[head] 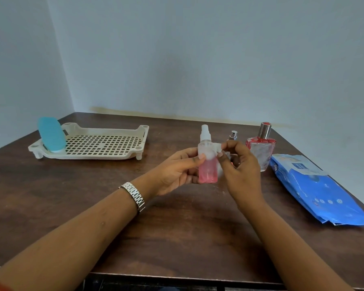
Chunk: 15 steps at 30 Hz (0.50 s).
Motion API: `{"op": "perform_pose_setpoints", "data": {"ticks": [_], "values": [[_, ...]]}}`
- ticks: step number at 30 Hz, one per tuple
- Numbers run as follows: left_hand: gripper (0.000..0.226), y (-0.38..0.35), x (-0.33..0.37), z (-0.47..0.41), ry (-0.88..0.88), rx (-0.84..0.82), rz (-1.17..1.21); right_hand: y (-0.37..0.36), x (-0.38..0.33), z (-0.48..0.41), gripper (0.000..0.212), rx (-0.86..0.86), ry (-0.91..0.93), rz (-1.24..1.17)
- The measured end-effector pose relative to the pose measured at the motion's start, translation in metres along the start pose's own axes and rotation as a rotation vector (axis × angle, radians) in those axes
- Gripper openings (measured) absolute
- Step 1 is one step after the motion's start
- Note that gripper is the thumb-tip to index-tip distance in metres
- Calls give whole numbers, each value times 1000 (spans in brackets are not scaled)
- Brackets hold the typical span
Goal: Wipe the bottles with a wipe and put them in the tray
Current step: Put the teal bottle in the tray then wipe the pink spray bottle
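head view, left hand grip round clear pink cylindrical bottle, right hand pinching crumpled white wipe

- A spray bottle is seen as clear and frosted above, pink with liquid below, and topped in translucent white.
- The wipe is shown white.
- The tray is coloured cream, its floor patterned with a grid of square holes.
- A turquoise bottle is capped in a paler tone.
- The perfume bottle is edged in red, with whitish clear glass, a silver collar and a red top.
- A small atomiser is topped in silver.
- The wipes packet is printed blue with white and pale-blue patches.
- The table is grained dark brown.
- The watch band is silver, patterned in links.
- The wall is painted pale blue-grey.
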<state>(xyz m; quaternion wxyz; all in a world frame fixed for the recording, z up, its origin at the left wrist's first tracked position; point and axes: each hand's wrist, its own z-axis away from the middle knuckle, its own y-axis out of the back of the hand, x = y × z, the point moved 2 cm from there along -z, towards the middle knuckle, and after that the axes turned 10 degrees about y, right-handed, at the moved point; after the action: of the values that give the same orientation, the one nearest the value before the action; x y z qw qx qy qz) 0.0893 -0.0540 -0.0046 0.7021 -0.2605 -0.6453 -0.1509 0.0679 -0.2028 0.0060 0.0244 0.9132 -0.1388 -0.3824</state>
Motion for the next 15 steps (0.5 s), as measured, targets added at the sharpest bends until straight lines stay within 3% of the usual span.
{"op": "perform_pose_setpoints", "data": {"ticks": [9,15], "values": [[36,4,11,2,-80,82,170,-3,-1,0,17,-99,-123,-210],[21,7,11,1,-125,165,193,-3,-3,0,12,-79,-142,-287]]}}
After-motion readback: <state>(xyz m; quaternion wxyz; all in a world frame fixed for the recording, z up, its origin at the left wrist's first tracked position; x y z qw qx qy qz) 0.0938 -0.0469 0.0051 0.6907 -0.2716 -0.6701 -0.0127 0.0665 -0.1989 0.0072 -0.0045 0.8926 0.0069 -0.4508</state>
